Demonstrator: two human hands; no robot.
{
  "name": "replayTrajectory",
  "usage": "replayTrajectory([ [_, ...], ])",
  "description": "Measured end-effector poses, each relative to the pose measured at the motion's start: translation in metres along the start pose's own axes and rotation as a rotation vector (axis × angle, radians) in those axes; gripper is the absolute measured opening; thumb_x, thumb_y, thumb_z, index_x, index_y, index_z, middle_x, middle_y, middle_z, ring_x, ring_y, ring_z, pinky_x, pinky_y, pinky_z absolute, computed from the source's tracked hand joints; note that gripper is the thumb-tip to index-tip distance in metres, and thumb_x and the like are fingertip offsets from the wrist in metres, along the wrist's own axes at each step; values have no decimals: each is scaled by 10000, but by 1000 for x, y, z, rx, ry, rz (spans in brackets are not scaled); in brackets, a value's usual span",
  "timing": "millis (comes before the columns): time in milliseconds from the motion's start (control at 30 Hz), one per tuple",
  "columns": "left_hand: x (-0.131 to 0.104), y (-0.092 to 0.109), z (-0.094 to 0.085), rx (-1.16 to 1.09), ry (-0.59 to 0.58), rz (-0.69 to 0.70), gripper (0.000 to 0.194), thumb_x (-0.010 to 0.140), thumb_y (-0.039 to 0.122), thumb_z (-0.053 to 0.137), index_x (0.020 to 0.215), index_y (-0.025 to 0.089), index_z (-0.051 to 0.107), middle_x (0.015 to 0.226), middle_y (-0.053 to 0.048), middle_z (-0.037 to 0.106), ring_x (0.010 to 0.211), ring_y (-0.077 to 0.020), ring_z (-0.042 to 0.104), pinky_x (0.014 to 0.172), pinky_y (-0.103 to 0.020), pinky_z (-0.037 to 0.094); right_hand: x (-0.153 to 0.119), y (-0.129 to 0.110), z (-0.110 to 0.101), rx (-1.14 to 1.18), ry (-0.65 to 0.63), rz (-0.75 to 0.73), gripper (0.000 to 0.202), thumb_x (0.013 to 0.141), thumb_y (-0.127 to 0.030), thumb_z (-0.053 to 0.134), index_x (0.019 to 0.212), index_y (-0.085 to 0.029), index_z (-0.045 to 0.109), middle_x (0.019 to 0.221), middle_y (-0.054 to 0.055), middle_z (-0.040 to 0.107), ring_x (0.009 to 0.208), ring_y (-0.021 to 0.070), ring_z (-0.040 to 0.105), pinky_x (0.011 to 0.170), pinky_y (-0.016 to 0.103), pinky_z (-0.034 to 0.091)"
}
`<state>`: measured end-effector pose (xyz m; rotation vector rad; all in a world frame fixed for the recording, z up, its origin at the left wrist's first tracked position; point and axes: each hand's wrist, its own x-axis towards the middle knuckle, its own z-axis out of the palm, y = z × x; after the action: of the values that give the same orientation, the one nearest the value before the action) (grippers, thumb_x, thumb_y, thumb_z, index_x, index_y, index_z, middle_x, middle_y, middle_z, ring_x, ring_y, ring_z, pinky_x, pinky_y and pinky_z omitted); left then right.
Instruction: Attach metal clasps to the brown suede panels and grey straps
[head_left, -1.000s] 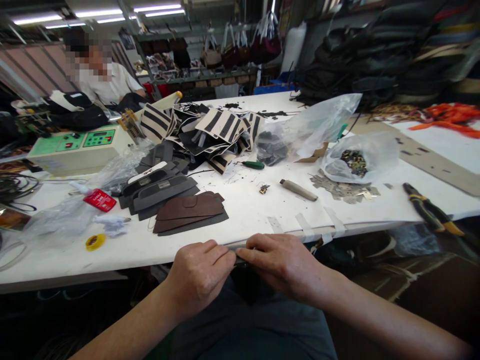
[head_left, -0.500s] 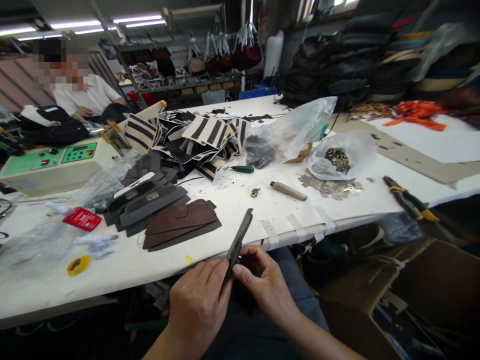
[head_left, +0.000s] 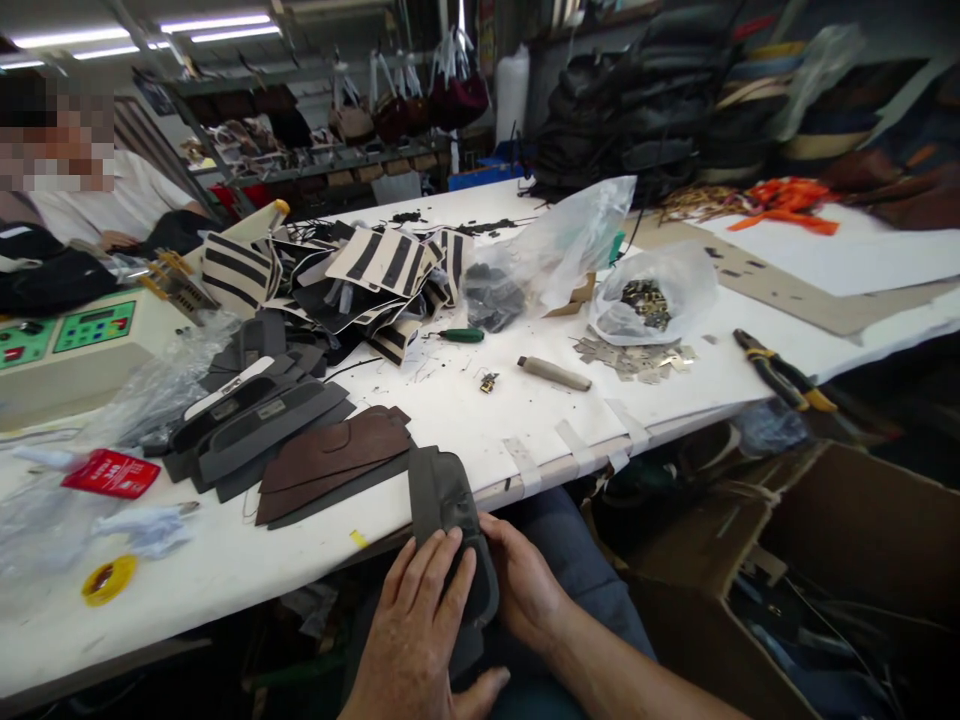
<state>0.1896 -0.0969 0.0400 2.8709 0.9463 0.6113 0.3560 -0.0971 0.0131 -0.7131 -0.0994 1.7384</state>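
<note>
A dark grey leather piece (head_left: 442,482) with rounded corners slants over the front edge of the table, its broad face turned up. My left hand (head_left: 420,610) lies across the lower part of it, fingers stretched out flat and thumb apart. At the right edge of the piece, my right hand (head_left: 529,585) grips it, with most of the fingers hidden behind. Just beyond are brown leather pieces (head_left: 330,455) stacked on a dark sheet. Left of those lie more dark grey pieces (head_left: 270,420), overlapping each other.
On the white table (head_left: 480,430) lie a wrapped-handle tool (head_left: 555,373), a green-handled tool (head_left: 461,335), pliers (head_left: 780,370), yellow tape (head_left: 109,580) and a red glue bottle (head_left: 112,473). A bag of metal fittings (head_left: 652,300) sits behind. A cardboard box (head_left: 697,560) stands right. Another person (head_left: 112,200) sits far left.
The grey piece has turned from edge-on to face-up. My left hand has gone from pinching it to lying flat over it. The view has swung slightly right.
</note>
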Motion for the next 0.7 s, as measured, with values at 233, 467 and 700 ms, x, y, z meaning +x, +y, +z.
replayTrajectory([
  [233, 4, -11, 19, 26, -102, -72, 818, 859, 394, 735, 1579, 160, 425, 1688, -194, 344, 1541, -410, 346, 1194, -595, 400, 10, -2, -8, 1, 51, -42, 293, 843, -400, 806, 993, -149, 793, 955, 80, 797, 966, 253, 723, 935, 367, 526],
  [467, 1, -15, 27, -4, -117, -49, 807, 853, 539, 733, 1547, 205, 491, 1656, -186, 412, 1496, -385, 428, 1187, -577, 363, 11, 6, -19, 12, 159, 28, 263, 842, -379, 798, 945, -136, 798, 931, 86, 801, 913, 239, 733, 875, 338, 545],
  [700, 1, -38, 52, 33, -54, 67, 790, 793, 601, 755, 1435, 172, 588, 1647, -223, 410, 1517, -436, 383, 1213, -602, 317, 17, 1, -37, -253, 229, 12, 354, 800, -476, 818, 895, -138, 771, 752, 51, 758, 635, 164, 671, 620, 256, 483],
])
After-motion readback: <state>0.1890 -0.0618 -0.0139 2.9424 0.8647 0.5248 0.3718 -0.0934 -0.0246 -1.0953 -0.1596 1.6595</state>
